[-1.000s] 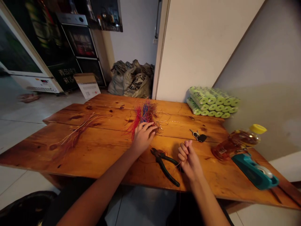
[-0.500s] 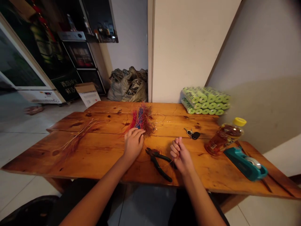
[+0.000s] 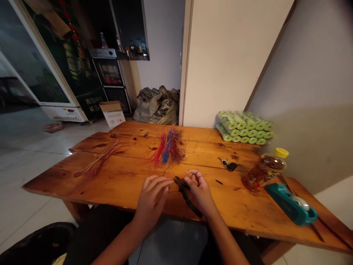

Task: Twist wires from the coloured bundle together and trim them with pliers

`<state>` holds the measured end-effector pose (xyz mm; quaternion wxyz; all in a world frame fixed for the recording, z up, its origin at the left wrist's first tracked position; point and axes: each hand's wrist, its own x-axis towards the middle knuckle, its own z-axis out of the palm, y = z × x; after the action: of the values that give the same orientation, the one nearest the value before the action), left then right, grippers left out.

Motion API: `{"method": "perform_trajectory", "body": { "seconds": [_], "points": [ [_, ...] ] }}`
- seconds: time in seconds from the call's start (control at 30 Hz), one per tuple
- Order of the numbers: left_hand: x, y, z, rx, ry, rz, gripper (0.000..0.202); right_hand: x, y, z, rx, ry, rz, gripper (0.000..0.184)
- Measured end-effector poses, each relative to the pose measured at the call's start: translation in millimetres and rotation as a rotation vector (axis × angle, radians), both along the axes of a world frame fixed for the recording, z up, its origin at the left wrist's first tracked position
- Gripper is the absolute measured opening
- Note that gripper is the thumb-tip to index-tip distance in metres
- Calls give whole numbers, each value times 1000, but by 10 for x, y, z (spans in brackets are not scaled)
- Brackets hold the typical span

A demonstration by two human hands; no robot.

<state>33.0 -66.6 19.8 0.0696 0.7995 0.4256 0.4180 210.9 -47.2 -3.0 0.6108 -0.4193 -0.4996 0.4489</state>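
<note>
My left hand lies low over the wooden table. Its fingers are drawn together at the tips on a thin wire that leads up toward the bundle. My right hand is curled over the black pliers, whose jaws poke out between my two hands. A bundle of red, blue and copper wires lies just beyond both hands. A smaller spread of bare strands rests at the left of the table.
Keys with a black fob lie right of the bundle. Farther right are a yellow-capped bottle on its side, a teal tape dispenser and a stack of green rolls against the wall. Sacks and a cardboard box sit on the floor.
My left hand has pulled back from the coloured bundle toward me, bringing a strand along. My right hand has moved left and dropped onto the pliers. The view has tilted a little.
</note>
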Motion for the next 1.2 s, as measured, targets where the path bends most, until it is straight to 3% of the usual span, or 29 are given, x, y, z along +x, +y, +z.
{"method": "perform_trajectory", "body": {
  "seconds": [0.07, 0.17, 0.3, 0.43, 0.53, 0.6, 0.67, 0.77, 0.9, 1.0, 1.1, 1.2],
  "points": [
    [-7, -156, 52, -68, -29, -37, 24, -75, -87, 41, 134, -287, -12, 24],
    [26, -315, 107, -130, -87, -101, 24, -140, -229, 111, 329, -593, 105, 36],
    [68, -433, 108, -123, -68, -182, 32, -143, -312, 110, 418, -650, 210, 20],
    [60, -428, 14, -84, -72, -159, 35, -89, -285, 58, 364, -470, 127, 30],
    [107, -297, -16, -47, -148, -87, 39, -50, -269, 98, 260, -112, 60, 42],
    [195, -175, 22, -87, -112, -119, 50, -28, -261, 159, 210, 176, 69, 47],
    [310, -66, 83, -179, -30, -214, 47, 1, -243, 216, 151, 391, 95, 49],
    [464, 22, 126, -338, -40, -279, 30, 73, -194, 247, 63, 549, 95, 49],
    [544, 9, 37, -602, -187, -348, 30, 190, -140, 213, 16, 633, 48, 47],
    [563, -32, -56, -800, -343, -473, 34, 224, -145, 207, 22, 682, 33, 44],
    [592, -64, -117, -1062, -532, -658, 31, 205, -166, 233, 50, 719, 82, 41],
    [610, -77, -139, -1248, -669, -687, 25, 168, -167, 257, 56, 725, 131, 39]
  ]
}}
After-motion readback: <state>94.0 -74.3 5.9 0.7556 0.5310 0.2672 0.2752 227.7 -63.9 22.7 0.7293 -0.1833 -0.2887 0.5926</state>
